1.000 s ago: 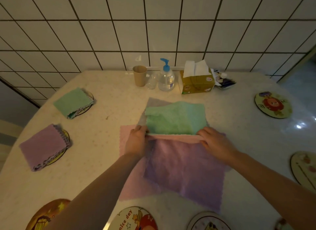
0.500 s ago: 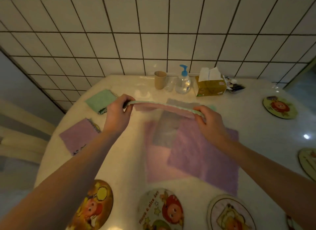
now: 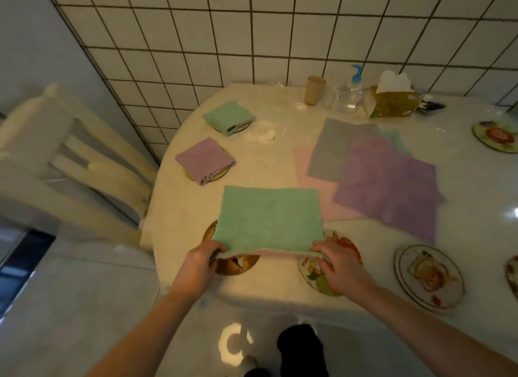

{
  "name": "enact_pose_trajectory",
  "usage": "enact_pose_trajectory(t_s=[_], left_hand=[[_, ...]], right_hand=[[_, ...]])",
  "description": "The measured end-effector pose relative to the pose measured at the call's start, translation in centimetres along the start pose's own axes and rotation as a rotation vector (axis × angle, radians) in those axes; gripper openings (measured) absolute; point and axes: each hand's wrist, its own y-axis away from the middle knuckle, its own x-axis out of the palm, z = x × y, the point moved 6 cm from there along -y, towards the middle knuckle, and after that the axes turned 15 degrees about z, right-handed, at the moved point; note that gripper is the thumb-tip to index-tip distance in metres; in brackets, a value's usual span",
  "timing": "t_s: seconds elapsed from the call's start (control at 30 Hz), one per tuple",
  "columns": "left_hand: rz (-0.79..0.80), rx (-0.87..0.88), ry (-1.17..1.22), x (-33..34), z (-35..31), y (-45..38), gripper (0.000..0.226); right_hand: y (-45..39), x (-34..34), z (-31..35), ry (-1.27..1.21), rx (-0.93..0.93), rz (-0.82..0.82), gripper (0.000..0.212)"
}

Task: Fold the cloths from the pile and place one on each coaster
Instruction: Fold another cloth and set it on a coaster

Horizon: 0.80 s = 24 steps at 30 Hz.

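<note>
I have the green cloth (image 3: 270, 218) spread low in the middle of the frame, its far edge lying on the tabletop (image 3: 274, 158) and its near edge lifted a little where I hold it. It looks already doubled, since a pink underside shows along the near edge. My left hand (image 3: 200, 260) pinches the near left corner and my right hand (image 3: 337, 263) pinches the near right corner, fingers curled over the edge and thumbs tucked below, so both hands are closed on the cloth. I hold it by the two corners to keep the edge straight for the next fold, I judge.

Both forearms reach up from the bottom of the frame, wrists about level, hands well apart at the cloth's width. Under the near corners sit two bare coasters, the brown coaster (image 3: 234, 261) beneath my left hand and the cartoon coaster (image 3: 322, 281) beneath my right hand; the cloth partly covers both.

The remaining pile (image 3: 375, 177) of flat cloths lies to the right of centre. Toward the upper left, a folded green cloth (image 3: 228, 117) and a folded purple cloth (image 3: 204, 159) each rest on a coaster, so two places look finished. More bare coasters sit along the right edge.
</note>
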Motion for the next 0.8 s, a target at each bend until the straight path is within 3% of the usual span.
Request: enact_pose_trajectory(t_s=[0.23,0.37,0.47,0.63,0.8], left_hand=[[0.128,-0.036,0.010,3.2,2.5,4.4,0.032],[0.076,-0.141,0.187,0.9,3.8,3.0,0.037],[-0.025,-0.216,0.384,-1.3,3.8,0.4,0.021],[-0.125,-0.392,0.704,-2.1,3.9,-5.1,0.017],[-0.122,-0.482,0.622,-1.6,4.8,-10.2,0.011]], right_hand=[[4.1,4.8,0.2,0.004,-0.012,0.113,0.025],[3.1,2.4,-0.3,-0.156,0.070,-0.019,0.009],[1.1,-0.2,-1.1,-0.327,0.180,-0.160,0.004],[-3.7,-2.3,-3.4,-0.513,0.281,-0.222,0.032],[-8.2,-2.5,-5.8,-0.522,0.372,-0.146,0.033]])
